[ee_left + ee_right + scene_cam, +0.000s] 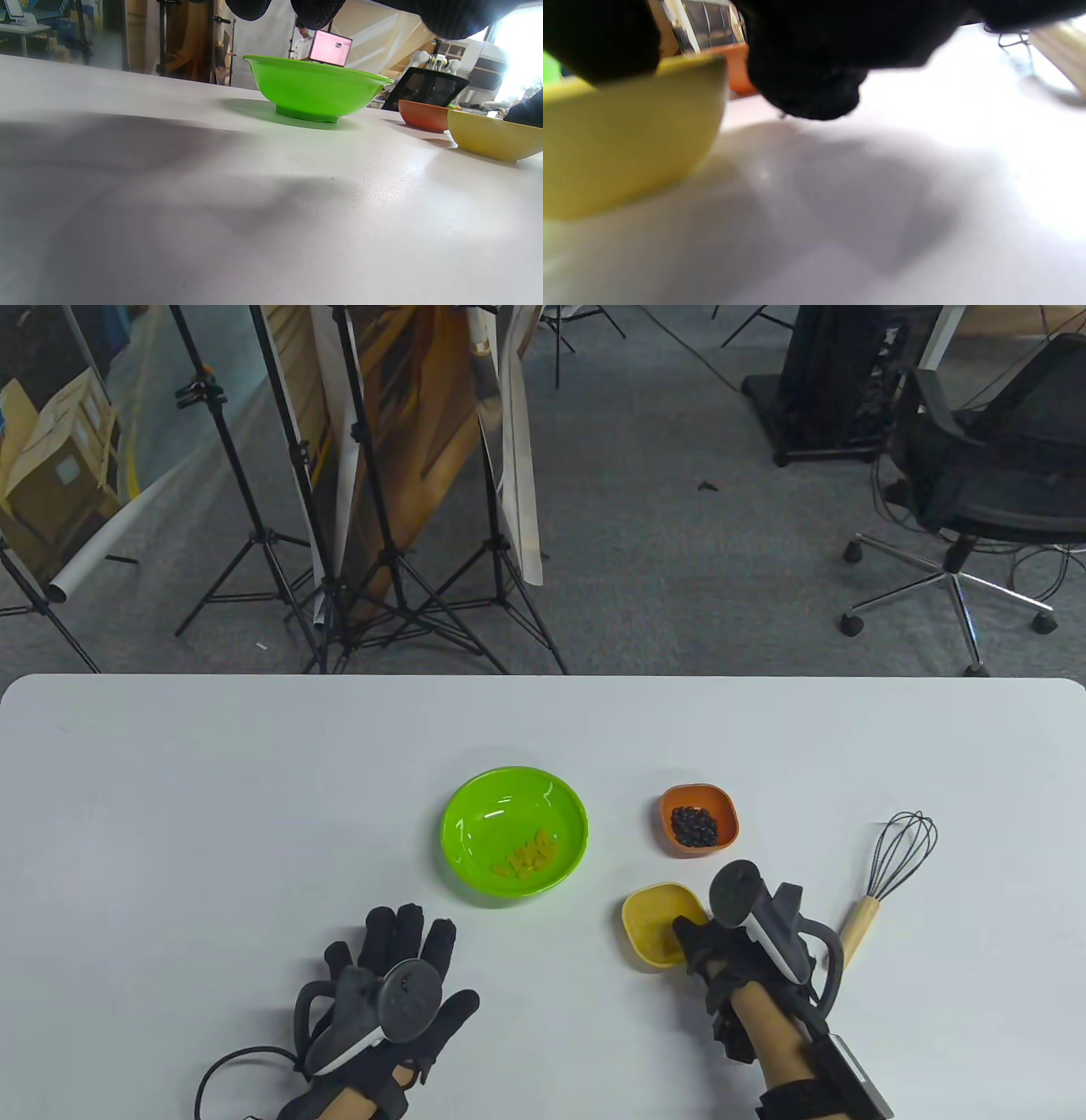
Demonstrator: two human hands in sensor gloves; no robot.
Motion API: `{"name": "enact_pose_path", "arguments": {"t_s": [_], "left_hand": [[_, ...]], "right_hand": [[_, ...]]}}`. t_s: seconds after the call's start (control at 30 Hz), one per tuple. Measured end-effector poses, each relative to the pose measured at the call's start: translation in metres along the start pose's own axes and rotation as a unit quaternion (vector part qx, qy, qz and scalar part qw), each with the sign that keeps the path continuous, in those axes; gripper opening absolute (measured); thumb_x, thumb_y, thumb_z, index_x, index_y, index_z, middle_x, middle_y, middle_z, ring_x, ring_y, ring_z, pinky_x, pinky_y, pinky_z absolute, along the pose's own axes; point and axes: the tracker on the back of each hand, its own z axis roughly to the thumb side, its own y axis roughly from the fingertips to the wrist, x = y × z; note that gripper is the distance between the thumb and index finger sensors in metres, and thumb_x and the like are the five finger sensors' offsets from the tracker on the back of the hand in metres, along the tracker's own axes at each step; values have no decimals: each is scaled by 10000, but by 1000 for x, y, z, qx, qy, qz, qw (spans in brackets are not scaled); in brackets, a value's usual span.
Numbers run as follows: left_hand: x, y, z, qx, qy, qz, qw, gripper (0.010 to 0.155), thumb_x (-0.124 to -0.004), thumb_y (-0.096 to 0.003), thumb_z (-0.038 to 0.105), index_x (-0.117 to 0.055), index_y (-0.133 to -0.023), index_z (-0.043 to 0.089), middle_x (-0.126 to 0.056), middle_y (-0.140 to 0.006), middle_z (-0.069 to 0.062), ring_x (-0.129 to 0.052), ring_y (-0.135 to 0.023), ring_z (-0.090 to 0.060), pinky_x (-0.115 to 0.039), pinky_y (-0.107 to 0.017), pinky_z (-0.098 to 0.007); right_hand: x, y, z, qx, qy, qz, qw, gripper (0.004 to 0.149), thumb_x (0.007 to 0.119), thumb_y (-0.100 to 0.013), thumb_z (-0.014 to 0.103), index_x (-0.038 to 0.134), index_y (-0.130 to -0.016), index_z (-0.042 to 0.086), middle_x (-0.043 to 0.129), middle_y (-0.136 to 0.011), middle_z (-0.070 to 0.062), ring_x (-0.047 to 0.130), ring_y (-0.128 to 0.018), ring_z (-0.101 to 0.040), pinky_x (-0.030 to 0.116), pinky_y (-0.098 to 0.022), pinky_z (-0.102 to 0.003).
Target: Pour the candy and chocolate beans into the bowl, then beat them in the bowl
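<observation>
Nearest, left hand (386, 984) lies flat on the table (170, 814), fingers spread, holding nothing; right hand (721, 950) pinches the yellow bowl (649, 929) at its rim; whisk (891, 869) just right; beyond, green bowl (513, 830) holds candy (528, 857); orange bowl (700, 820) holds beans (694, 825).

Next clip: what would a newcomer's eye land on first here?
The bright green bowl at the table's middle, yellow candy already in it. To its right, an orange dish of dark chocolate beans, and the right hand on the emptied yellow dish.
</observation>
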Motion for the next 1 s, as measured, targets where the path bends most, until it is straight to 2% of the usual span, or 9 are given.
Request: {"name": "enact_pose_path", "arguments": {"t_s": [0.23,0.43,0.53,0.63,0.73,0.87,1.0], "left_hand": [[1,0,1,6,-2,3,1000,848,-635,-428,685,-371,-1119,270,-271,-1197,-166,-263,-1089,-533,-363,-627,-857],[3,1,0,6,-4,9,1000,848,-637,-428,684,-373,-1119,270,-270,-1197,-168,-261,-1089,-533,-360,-627,-857],[5,1,-1,8,-3,13,1000,848,-639,-427,683,-376,-1119,269,-269,-1198,-168,-262,-1089,-534,-360,-629,-856],[4,1,-1,8,-6,13,1000,848,-638,-427,684,-375,-1119,270,-269,-1198,-166,-263,-1090,-532,-359,-628,-856],[4,0,-2,13,-10,8,1000,848,-638,-427,684,-376,-1119,269,-271,-1198,-166,-263,-1090,-534,-358,-629,-857],[4,0,-3,16,-13,7,1000,850,-638,-427,684,-374,-1120,269,-269,-1198,-167,-263,-1090,-533,-355,-629,-858],[6,0,-4,17,-12,11,1000,848,-639,-427,683,-376,-1119,270,-268,-1198,-167,-263,-1090,-533,-355,-629,-857]], "right_hand": [[-29,-13,-3,19,-63,-45,997,775,685,-414,722,782,-880,111,972,-583,-124,949,-204,-202,862,-98,-389],[-48,-42,-4,54,-85,-63,993,766,667,-456,659,638,-1003,124,830,-837,-241,972,-519,-383,880,-217,-506],[-53,-60,-7,80,-102,-62,990,744,688,-469,621,619,-1014,120,794,-873,-258,959,-575,-410,883,-246,-527],[-47,-79,-7,98,-130,-38,986,716,720,-476,582,626,-1009,113,794,-874,-256,966,-582,-403,891,-267,-531],[-38,-98,-5,112,-134,-55,983,665,780,-465,528,696,-965,99,853,-818,-246,1000,-522,-387,916,-252,-517],[-23,-122,-3,142,-81,-2,987,652,842,-448,488,697,-966,120,873,-799,-216,1006,-502,-341,916,-224,-474],[-15,-131,-3,140,-97,32,985,596,867,-443,446,753,-927,119,923,-703,-184,993,-396,-287,904,-180,-442]]}}
